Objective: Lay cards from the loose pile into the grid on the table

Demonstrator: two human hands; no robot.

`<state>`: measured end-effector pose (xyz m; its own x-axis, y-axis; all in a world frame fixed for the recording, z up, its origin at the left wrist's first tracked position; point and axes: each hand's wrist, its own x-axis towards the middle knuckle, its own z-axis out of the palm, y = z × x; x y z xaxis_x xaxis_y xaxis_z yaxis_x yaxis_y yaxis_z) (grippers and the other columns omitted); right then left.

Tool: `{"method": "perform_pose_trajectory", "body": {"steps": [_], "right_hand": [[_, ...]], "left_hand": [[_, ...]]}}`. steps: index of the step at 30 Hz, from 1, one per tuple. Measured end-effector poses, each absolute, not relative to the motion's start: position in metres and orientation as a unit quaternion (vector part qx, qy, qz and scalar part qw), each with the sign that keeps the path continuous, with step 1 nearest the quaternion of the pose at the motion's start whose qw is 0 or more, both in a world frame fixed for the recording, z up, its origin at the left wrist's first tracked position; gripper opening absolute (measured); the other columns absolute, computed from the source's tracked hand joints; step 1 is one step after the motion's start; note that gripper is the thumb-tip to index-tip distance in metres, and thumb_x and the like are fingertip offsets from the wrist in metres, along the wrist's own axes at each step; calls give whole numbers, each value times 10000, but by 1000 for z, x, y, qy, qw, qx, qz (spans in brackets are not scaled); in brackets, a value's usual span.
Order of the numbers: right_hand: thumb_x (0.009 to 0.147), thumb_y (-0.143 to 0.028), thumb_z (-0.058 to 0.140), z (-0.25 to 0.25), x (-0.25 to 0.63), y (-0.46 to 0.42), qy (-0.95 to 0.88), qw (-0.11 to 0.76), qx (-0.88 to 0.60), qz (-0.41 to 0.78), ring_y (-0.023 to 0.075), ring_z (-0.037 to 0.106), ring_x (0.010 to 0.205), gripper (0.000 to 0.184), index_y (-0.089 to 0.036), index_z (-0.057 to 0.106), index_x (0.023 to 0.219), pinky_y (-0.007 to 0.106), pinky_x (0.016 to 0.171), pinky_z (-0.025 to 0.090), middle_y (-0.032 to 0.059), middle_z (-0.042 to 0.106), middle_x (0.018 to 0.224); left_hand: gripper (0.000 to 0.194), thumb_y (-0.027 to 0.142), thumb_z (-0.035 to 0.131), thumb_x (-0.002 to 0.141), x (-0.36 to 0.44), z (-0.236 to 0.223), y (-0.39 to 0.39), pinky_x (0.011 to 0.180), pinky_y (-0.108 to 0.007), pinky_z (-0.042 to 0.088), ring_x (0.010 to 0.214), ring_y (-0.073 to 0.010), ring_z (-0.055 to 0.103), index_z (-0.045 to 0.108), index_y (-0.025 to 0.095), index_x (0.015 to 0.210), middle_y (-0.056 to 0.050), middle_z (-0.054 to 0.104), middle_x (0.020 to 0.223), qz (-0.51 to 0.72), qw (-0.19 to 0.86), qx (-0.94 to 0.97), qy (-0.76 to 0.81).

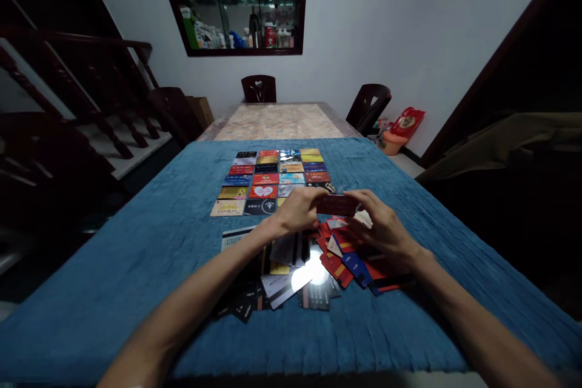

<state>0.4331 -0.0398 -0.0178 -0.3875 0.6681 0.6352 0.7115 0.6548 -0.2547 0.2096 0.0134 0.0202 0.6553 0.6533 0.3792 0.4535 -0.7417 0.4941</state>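
Observation:
A dark red plastic card is held up between my two hands, above the blue cloth. My left hand pinches its left end, and my right hand grips its right end. Under my hands lies a loose heap: grey, white and black cards on the left, red and blue cards on the right. A bright glare covers some of the heap's middle. Beyond it, several cards lie flat in neat rows and columns; my left hand hides part of the near right end of this grid.
The blue cloth covers the near part of the table, and the patterned tabletop shows behind it. Dark wooden chairs stand around the far end. A red bag sits at the right wall, and a glass cabinet is set in the back wall.

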Motion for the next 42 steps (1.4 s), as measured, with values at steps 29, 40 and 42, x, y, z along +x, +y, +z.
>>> {"method": "perform_pose_trajectory", "body": {"steps": [29,40,42], "right_hand": [[900,-268,548,12,395,-19,-799,351,-419,-250,302,497,1021,485,-166,478,1368,440,814,521,155,532,1141],[858,-377,630,32,335,48,-848,321,-382,-180,304,456,1047,444,-134,564,1225,434,865,481,162,538,1133],[851,-374,643,33,322,62,-856,311,-381,-159,295,454,1031,428,-153,572,1211,425,862,469,150,537,1130]], "left_hand": [[481,-10,568,767,165,27,33,764,-289,551,750,-130,624,549,135,1224,-91,666,1104,389,121,867,288],[499,87,624,812,95,38,61,907,-385,534,1045,-236,608,505,135,1294,-116,617,1155,361,-10,875,321],[488,102,633,806,82,39,70,862,-365,546,973,-221,619,526,138,1281,-97,627,1083,344,-2,873,345]]}}
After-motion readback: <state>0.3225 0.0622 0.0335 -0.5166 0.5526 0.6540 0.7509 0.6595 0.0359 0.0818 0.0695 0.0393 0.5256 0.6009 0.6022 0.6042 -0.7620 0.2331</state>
